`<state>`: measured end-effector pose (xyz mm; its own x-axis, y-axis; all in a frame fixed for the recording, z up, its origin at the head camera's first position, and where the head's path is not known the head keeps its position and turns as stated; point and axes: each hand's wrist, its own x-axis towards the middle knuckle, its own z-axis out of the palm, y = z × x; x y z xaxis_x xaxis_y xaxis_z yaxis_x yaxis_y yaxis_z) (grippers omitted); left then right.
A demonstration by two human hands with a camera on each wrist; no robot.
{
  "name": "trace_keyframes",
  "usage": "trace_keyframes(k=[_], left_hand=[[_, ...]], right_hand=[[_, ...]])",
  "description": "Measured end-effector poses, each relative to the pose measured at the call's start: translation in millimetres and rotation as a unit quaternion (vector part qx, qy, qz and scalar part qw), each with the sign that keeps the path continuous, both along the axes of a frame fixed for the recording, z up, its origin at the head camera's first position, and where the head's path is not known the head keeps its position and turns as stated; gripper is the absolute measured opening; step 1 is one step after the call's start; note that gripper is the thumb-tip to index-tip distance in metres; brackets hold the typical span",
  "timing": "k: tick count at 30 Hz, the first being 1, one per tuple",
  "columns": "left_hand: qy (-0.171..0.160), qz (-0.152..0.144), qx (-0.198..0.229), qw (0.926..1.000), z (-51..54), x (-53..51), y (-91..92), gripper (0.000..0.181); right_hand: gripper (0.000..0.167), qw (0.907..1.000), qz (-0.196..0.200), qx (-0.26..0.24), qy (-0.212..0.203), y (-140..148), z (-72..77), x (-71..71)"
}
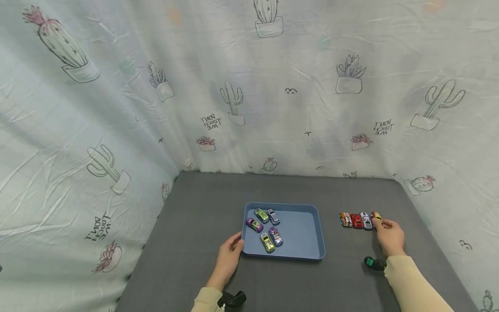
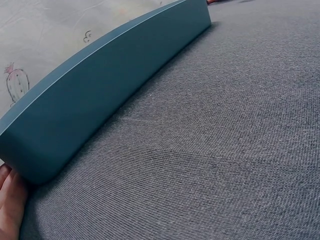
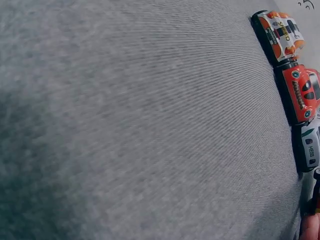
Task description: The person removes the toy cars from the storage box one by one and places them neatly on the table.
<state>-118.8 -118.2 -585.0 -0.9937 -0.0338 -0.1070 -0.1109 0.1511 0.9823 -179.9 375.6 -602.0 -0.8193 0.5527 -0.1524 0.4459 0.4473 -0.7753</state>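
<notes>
My left hand (image 1: 228, 256) touches the left side of a blue tray (image 1: 304, 253); its fingertips (image 2: 11, 197) meet the tray's outer corner in the left wrist view. Inside the tray's left half lie a green toy car (image 1: 261, 215), a silver one (image 1: 273, 217), a purple one (image 1: 254, 225), a yellow one (image 1: 267, 242) and a purple-blue one (image 1: 276, 237). On the right, my right hand (image 1: 391, 238) pinches a red-and-yellow toy car (image 1: 377, 216). It stands at the right end of a row with an orange-white car (image 3: 281, 35), a red car (image 3: 301, 92) and a white car (image 3: 310, 145).
The tray and the row of cars stand on a grey cloth-covered table (image 1: 195, 216). A pale curtain (image 1: 296, 143) printed with cacti hangs behind and along the sides. Black straps (image 1: 375, 263) with camera parts sit on both wrists.
</notes>
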Motion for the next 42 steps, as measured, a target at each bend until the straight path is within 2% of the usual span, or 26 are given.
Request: trace_keyframes(k=[8, 17, 19, 24, 26, 35, 42], left_hand=[[-0.001, 0.003, -0.002, 1.0, 1.3, 0.0, -1.1, 0.04], [-0.003, 0.003, -0.002, 1.0, -0.3, -2.3, -2.8, 0.04], [-0.003, 0.007, -0.005, 1.0, -7.2, -5.0, -4.1, 0.039], [-0.004, 0.012, -0.008, 0.9999, -32.0, -12.4, -7.4, 0.04], [-0.003, 0.012, -0.012, 0.9999, -37.1, -13.3, -7.5, 0.042], [-0.007, 0.019, -0.017, 0.9997, -41.8, -12.8, -5.6, 0.042], [-0.006, 0.009, -0.011, 0.9999, -37.9, -12.0, -5.0, 0.041]], right_hand=[[0.069, 1.0, 0.008, -0.001, -0.001, 0.2, -3.7, -3.8], [0.062, 0.9988, 0.037, 0.01, 0.03, -1.4, -6.3, -4.5], [0.06, 0.9981, 0.049, 0.015, 0.033, -1.0, -7.5, -4.4], [0.054, 0.997, 0.064, 0.028, 0.034, 0.3, -10.3, -1.8], [0.053, 0.9967, 0.065, 0.033, 0.035, 0.6, -10.7, -0.7], [0.053, 0.9971, 0.059, 0.033, 0.034, 0.4, -12.3, 0.7], [0.055, 0.9978, 0.053, 0.03, 0.027, 2.1, -14.9, 1.4]])
